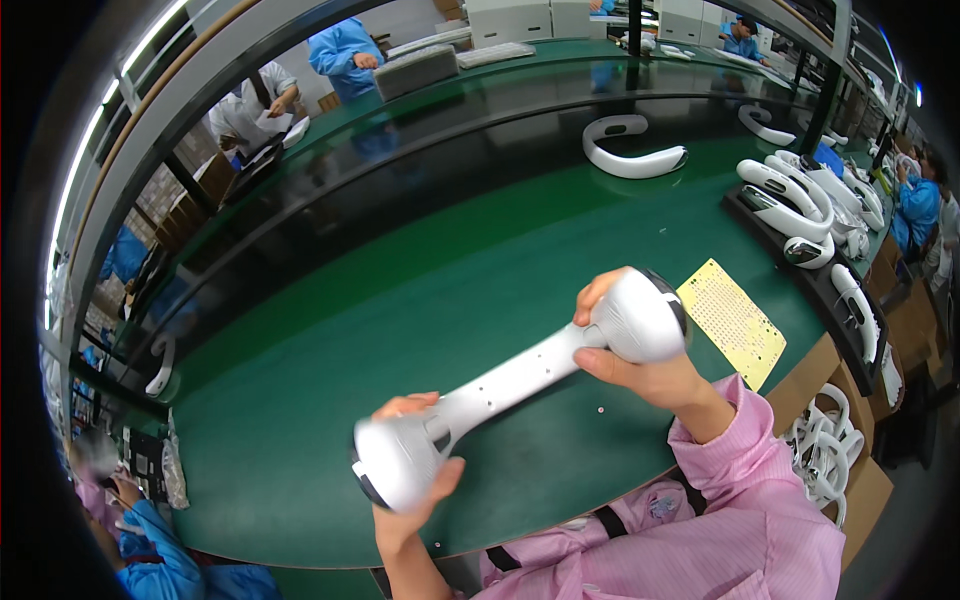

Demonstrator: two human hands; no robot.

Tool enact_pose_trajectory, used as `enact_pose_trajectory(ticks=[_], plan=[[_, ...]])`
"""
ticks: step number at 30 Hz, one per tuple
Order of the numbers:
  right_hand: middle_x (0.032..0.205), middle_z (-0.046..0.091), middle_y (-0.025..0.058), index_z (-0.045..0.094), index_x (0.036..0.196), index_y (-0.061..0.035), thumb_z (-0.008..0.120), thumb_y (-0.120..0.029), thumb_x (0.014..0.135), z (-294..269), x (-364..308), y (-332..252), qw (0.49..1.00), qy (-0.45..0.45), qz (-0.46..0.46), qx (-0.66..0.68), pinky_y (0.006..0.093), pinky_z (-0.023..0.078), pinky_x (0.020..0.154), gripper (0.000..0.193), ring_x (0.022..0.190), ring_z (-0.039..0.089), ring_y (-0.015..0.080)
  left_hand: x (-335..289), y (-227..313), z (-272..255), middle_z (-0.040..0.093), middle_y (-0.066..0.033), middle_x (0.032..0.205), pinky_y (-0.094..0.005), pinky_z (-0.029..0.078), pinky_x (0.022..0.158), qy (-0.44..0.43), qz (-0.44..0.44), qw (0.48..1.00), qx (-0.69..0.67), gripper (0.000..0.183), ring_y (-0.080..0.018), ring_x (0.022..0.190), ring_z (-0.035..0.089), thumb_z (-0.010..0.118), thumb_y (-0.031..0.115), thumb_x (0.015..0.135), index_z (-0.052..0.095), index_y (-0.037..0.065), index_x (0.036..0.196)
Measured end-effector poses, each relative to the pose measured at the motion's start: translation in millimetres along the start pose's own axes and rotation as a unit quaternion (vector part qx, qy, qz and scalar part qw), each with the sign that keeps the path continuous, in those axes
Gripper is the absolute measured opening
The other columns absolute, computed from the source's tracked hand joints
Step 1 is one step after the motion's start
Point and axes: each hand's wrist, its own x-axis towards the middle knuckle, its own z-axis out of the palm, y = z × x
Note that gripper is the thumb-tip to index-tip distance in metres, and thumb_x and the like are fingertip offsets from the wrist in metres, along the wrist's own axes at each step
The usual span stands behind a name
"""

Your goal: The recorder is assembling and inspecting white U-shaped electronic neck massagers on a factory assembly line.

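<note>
Both of my hands hold a white, U-shaped neck fan (515, 378) above the green work surface. Its band lies slantwise, with small screws or holes along it, and each rounded end has fine slits and a dark tip. At the lower left end, my left hand (400, 528) is closed around the bulb, fingers behind and thumb in front. My right hand (650, 380) grips the upper right end, its thumb against the band. Beside that hand lies a yellow perforated sheet (735, 322). A small screw (601, 409) rests on the surface below the band.
A black tray (735, 205) with several white neck fans stands at the right. Below it, a cardboard box (868, 500) contains white curved parts. Another fan (635, 160) lies near the far black ledge (450, 130). Co-workers in blue sit at the lower left (160, 545) and beyond.
</note>
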Motion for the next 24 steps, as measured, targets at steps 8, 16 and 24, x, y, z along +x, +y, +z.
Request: enact_pose_trajectory(ticks=[8,16,24], plan=[[0.089,0.046,0.0021,0.043,0.11,-0.0043,0.045,-0.052,0.091,6,8,4,0.953,-0.041,0.273,0.125,0.0235,0.041,0.071,0.051,0.078,0.043,0.0079,26,-17,19,0.053,-0.0106,0.092,-0.0312,0.046,0.065,0.087,-0.161,0.961,-0.207,0.056,-0.0199,0.076,0.057,0.046,0.056,0.086,0.049,0.001,0.098],[0.087,0.047,0.002,0.044,0.107,-0.0056,0.051,-0.047,0.09,9,8,31,0.908,-0.023,0.36,0.214,0.022,0.044,0.063,0.045,0.072,0.048,0.0068,29,-20,16,0.053,-0.0099,0.082,-0.0237,0.041,0.041,0.095,-0.25,0.889,-0.372,0.047,-0.0153,0.052,0.048,0.034,0.052,0.094,0.043,0.006,0.1],[0.083,0.048,0.003,0.044,0.107,-0.0018,0.064,-0.013,0.081,24,24,55,0.9,0.024,0.384,0.207,0.0268,0.049,0.06,0.035,0.069,0.051,0.0108,34,-49,2,0.057,-0.0125,0.096,-0.0272,0.05,0.058,0.128,-0.265,0.892,-0.343,0.04,-0.0182,0.072,0.056,0.034,0.038,0.098,0.047,0.003,0.111]])
